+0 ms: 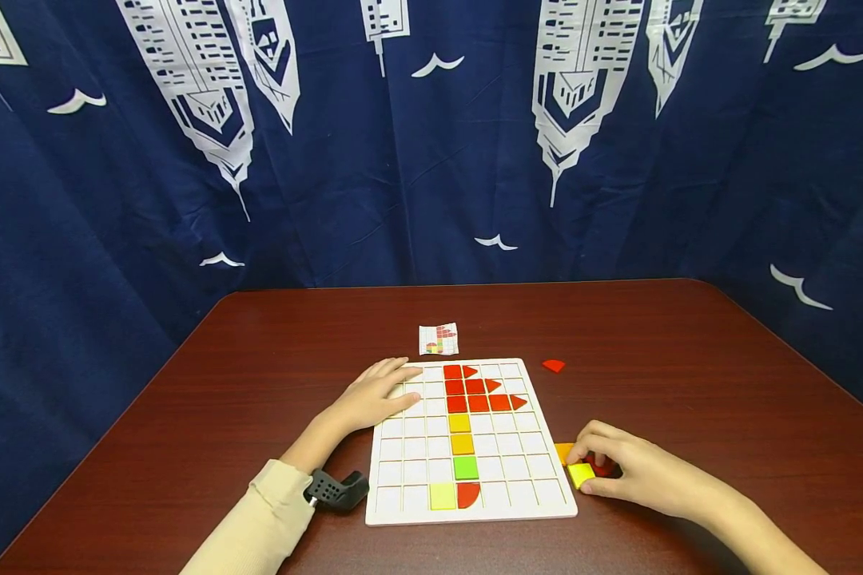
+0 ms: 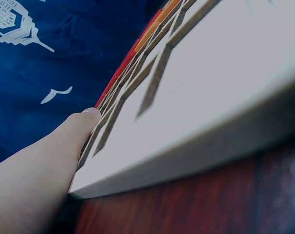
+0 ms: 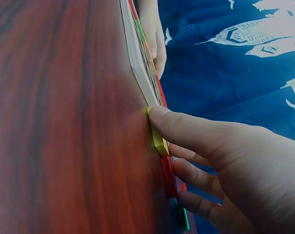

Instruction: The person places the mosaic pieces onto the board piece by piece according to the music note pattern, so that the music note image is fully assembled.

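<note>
A white gridded board (image 1: 511, 471) lies on the table, with red squares and triangles, yellow, green and pale yellow squares and a rounded red tile set in its cells. My left hand (image 1: 374, 395) rests on the board's upper left edge, its thumb lying over the grid; the left wrist view shows the thumb (image 2: 74, 131) on the board. Beside the board's lower right edge, my right hand (image 1: 640, 469) pinches a yellow square tile (image 1: 581, 476) between thumb and fingers. An orange tile (image 1: 563, 452) and a red tile (image 3: 169, 176) lie close to those fingers, partly hidden.
Behind the board lies a small card (image 1: 427, 341) printed with a coloured pattern. A red fan-shaped tile (image 1: 554, 366) is off the board's upper right. A green tile (image 3: 185, 219) shows by the right fingers. Beyond the brown table (image 1: 690, 351) hangs a blue curtain (image 1: 374, 176).
</note>
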The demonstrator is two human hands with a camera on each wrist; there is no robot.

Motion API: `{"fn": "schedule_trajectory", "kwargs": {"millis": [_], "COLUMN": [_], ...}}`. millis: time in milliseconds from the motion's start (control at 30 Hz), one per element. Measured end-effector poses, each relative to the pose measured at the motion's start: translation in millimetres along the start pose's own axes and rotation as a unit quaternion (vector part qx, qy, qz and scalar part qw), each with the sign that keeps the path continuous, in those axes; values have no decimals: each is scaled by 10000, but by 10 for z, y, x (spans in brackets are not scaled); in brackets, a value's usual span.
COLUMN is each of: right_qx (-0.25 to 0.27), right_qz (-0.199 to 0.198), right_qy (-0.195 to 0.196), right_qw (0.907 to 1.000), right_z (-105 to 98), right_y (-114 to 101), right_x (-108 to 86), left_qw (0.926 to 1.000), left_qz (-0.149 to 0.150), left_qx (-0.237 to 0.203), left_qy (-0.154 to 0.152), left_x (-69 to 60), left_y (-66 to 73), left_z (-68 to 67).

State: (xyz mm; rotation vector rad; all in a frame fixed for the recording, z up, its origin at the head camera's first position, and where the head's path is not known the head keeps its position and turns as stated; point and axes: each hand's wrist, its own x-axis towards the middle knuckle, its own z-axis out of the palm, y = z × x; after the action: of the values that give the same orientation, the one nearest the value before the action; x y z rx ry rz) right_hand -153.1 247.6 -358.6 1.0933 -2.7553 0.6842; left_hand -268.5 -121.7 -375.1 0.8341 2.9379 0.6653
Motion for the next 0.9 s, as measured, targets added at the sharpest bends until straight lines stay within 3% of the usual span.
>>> {"fn": "schedule_trajectory", "kwargs": {"millis": [200, 533, 733, 900], "right_qx": [154, -439, -816, -579], "right_qz": [37, 843, 806, 800], "right_qy": [-51, 390, 791, 767], "right_qw": [9999, 9947, 9902, 9922], "right_z": [-1, 39, 119, 115], "right_y": [-6, -30, -4, -5], "right_x": [-7, 12, 68, 83], "left_qw": [10000, 10000, 10000, 10000], "left_qz": [-23, -36, -19, -37], "left_qx": [-11, 38, 26, -7], "left_qy": [-39, -29, 13, -10], "left_x": [2, 16, 8, 3], "left_y": [8, 11, 5, 2], "left_z": [3, 8, 7, 2]}}
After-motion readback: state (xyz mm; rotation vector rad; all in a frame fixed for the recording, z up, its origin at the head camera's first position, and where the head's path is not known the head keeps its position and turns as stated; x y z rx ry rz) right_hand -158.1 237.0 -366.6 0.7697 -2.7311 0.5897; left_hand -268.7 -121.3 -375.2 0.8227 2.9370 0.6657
